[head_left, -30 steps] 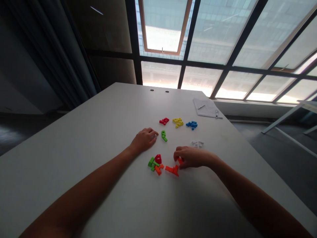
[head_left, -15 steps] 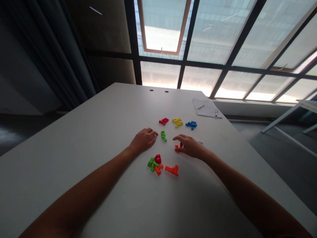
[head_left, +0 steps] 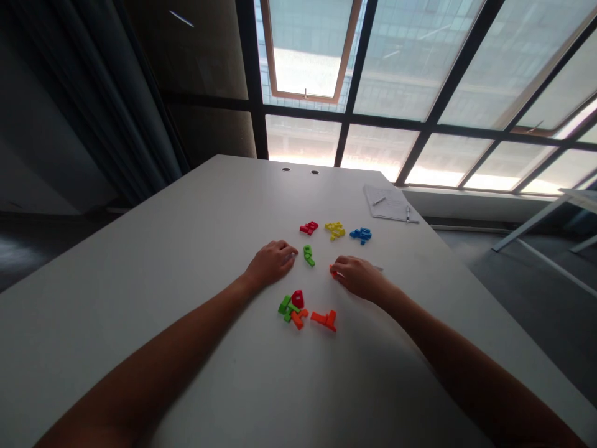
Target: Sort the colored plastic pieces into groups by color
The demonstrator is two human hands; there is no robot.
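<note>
My left hand [head_left: 272,261] rests palm down on the white table [head_left: 209,386], its fingers lying forward with nothing seen in them. Just right of its fingertips lie green plastic blocks [head_left: 308,256]. My right hand [head_left: 359,277] has its fingers closed on an orange block [head_left: 333,271], mostly hidden by them. Nearer to me is a mixed cluster with a green block [head_left: 285,304], a red block [head_left: 298,298] and an orange block [head_left: 297,320]. Beside it lie joined-looking orange blocks [head_left: 325,320].
Beyond my hands sit small piles of red blocks [head_left: 308,228], yellow blocks [head_left: 334,230] and blue blocks [head_left: 360,234]. Paper sheets [head_left: 392,204] with two pens lie at the far right. A white object [head_left: 377,267], partly hidden, is behind my right hand.
My right hand's fingers, spread apart around the orange block before, have closed on it. The left hand stays in place, as do the other blocks.
</note>
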